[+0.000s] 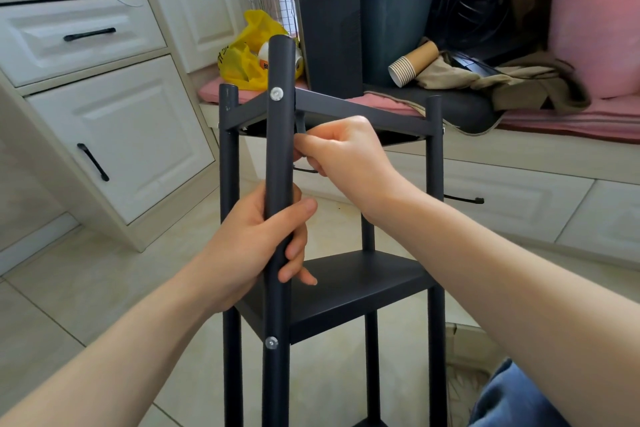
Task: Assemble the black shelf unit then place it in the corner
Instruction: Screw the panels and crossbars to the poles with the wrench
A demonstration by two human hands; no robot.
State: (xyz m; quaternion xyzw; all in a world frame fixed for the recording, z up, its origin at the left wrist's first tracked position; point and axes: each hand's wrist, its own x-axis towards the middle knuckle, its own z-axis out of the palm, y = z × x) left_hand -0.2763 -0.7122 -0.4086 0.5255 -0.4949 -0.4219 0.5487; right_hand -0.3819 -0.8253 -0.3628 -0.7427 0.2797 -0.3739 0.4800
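The black shelf unit (356,284) stands on the tiled floor (104,288), just before a window seat (519,156) crowded with a computer tower (329,28), yellow bag (249,55), paper cups (412,64) and pink tub (595,28). The left hand (256,246) has its fingers curled round the near post (280,80). The right hand (343,149) pinches a small dark tool (300,124) under the top shelf, its fingertips partly hidden by that post.

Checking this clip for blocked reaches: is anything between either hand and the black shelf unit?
Nothing visible. The left hand grips the shelf unit's front post, and the right hand pinches a small dark tool right behind that post, under the top shelf.
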